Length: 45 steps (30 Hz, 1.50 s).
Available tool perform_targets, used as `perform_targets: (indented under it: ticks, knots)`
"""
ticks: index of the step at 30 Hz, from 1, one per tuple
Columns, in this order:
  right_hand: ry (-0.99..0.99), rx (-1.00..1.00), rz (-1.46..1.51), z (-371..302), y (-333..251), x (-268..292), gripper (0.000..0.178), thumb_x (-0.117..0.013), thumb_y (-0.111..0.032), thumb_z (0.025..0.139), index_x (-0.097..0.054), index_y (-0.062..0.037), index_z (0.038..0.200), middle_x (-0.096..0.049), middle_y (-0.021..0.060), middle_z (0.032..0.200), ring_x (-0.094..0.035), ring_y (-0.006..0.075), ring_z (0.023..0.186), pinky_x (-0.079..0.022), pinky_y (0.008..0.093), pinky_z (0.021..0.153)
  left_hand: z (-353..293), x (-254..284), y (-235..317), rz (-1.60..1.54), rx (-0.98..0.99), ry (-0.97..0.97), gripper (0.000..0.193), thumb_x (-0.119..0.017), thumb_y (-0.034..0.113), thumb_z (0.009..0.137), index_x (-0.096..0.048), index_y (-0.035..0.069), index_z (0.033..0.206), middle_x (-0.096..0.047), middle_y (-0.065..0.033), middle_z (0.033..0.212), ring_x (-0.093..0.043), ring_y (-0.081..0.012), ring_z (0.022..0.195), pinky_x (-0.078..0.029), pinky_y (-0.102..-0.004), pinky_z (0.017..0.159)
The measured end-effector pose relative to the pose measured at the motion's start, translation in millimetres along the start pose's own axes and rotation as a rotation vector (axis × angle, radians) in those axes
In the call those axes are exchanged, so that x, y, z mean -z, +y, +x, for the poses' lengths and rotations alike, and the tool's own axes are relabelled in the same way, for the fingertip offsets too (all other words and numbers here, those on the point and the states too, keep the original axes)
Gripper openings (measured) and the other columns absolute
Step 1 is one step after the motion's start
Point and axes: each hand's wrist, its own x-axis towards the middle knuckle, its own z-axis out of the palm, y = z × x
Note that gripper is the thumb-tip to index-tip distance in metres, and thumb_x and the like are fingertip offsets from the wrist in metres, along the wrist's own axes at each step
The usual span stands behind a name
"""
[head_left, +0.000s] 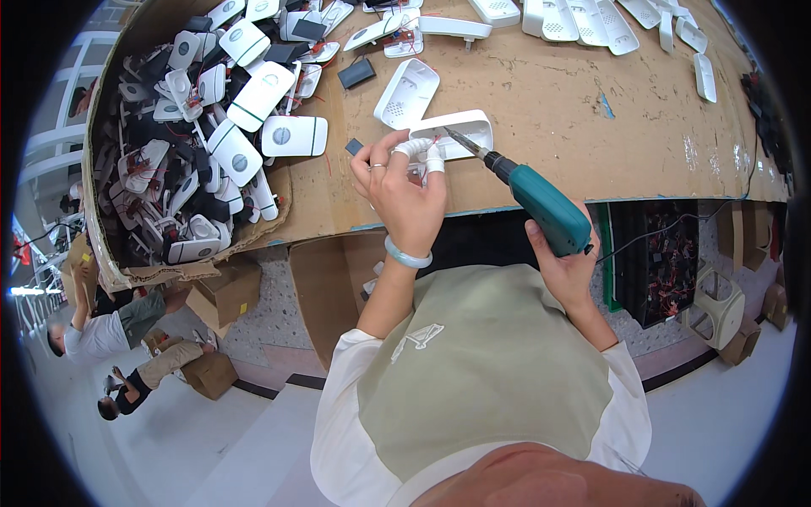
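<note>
My right hand [568, 258] is wrapped round a teal corded soldering iron or electric screwdriver-like tool [549, 207] with a black nose. Its thin tip reaches into a white plastic housing [473, 127] on the cardboard-covered bench. My left hand [404, 186] steadies that housing, with white tape wrapped on two fingertips, near small red wires inside it. Exactly what those fingers pinch is hidden. Just beyond lies another white housing [407, 91] with a perforated patch. A small dark block [354, 147] sits beside my left fingers, and a larger dark block [357, 74] lies farther off.
A cardboard box [110, 262] at left is heaped with white devices [294, 136] and wires. Several white shells [557, 21] line the bench's far side. A black cord [676, 221] trails right, above a dark crate [646, 279] and a stool [716, 304]. Two people are at far left.
</note>
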Motion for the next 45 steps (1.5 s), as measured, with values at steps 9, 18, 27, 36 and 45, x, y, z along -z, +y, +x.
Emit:
perform_targets:
  ticks: [9,18,27,36,45]
  knots:
    - [-0.018,-0.014,-0.012,1.8,-2.1,-3.4,0.019,-0.078,-0.002,0.084,-0.068,0.0011,0.1,-0.066,0.0126,0.098,-0.063,0.0241,0.089,-0.05,0.0319,0.079,-0.9,-11.9,-3.8,0.148,-0.062,0.039,0.018,-0.073,0.014,0.069,-0.069,0.002,0.081,-0.066,-0.0046,0.12,-0.047,-0.0324,0.115,-0.03,-0.0487,0.095]
    - [-0.029,0.035,-0.004,5.0,4.3,-11.4,0.02,-0.078,-0.002,0.084,-0.067,0.0014,0.1,-0.065,0.014,0.098,-0.063,0.0255,0.088,-0.051,0.0328,0.078,-1.5,-18.1,-7.3,0.184,-0.064,0.065,0.02,-0.072,0.016,0.067,-0.066,0.001,0.079,-0.069,-0.0051,0.116,-0.05,-0.0307,0.111,-0.03,-0.0468,0.092]
    - [-0.056,0.101,-0.064,9.0,6.2,-11.7,0.021,-0.078,-0.002,0.084,-0.065,0.0018,0.1,-0.063,0.0144,0.097,-0.063,0.0265,0.085,-0.05,0.0321,0.077,-0.3,-19.7,-7.5,0.188,-0.07,0.068,0.02,-0.07,0.013,0.065,-0.064,0.0,0.078,-0.068,-0.0064,0.117,-0.05,-0.031,0.111,-0.03,-0.0461,0.092]
    - [-0.103,0.165,-0.128,10.5,3.5,-10.8,0.021,-0.076,0.001,0.083,-0.062,0.0014,0.099,-0.06,0.0141,0.095,-0.061,0.027,0.083,-0.05,0.0322,0.075,-1.0,-20.3,-8.7,0.183,-0.065,0.067,0.021,-0.07,0.013,0.064,-0.065,0.0,0.08,-0.068,-0.007,0.117,-0.05,-0.0308,0.11,-0.03,-0.0461,0.092]
    - [-0.114,0.165,-0.144,9.0,1.8,-9.1,0.021,-0.076,0.002,0.082,-0.062,0.0017,0.098,-0.06,0.014,0.094,-0.061,0.0281,0.083,-0.05,0.0327,0.075,-3.0,-19.5,-9.3,0.174,-0.063,0.076,0.021,-0.07,0.013,0.065,-0.065,0.0,0.082,-0.068,-0.0061,0.117,-0.05,-0.0303,0.111,-0.029,-0.0454,0.09]
